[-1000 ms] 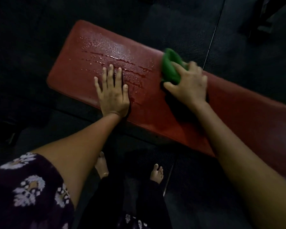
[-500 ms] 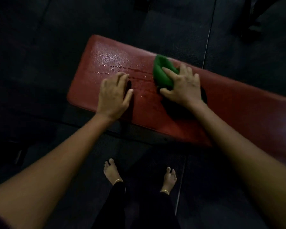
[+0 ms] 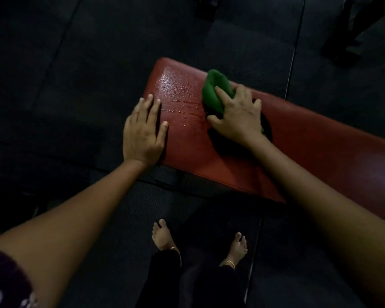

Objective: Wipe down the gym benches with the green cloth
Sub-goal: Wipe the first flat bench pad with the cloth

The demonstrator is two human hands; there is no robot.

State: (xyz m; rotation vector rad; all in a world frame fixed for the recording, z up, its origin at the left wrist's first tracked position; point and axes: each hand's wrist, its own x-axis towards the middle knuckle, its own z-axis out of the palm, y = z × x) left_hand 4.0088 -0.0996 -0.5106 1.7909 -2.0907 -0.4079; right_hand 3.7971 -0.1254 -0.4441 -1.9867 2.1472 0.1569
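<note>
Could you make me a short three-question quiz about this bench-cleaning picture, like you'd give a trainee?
1. True or false: the right hand holds the green cloth.
2. The left hand is: A) lying flat at the red bench's end, B) hanging in the air, C) holding a bottle.
3. Fill in: the water droplets lie between the cloth and the bench's ____ end.

Key: 1 true; 2 A; 3 left.
</note>
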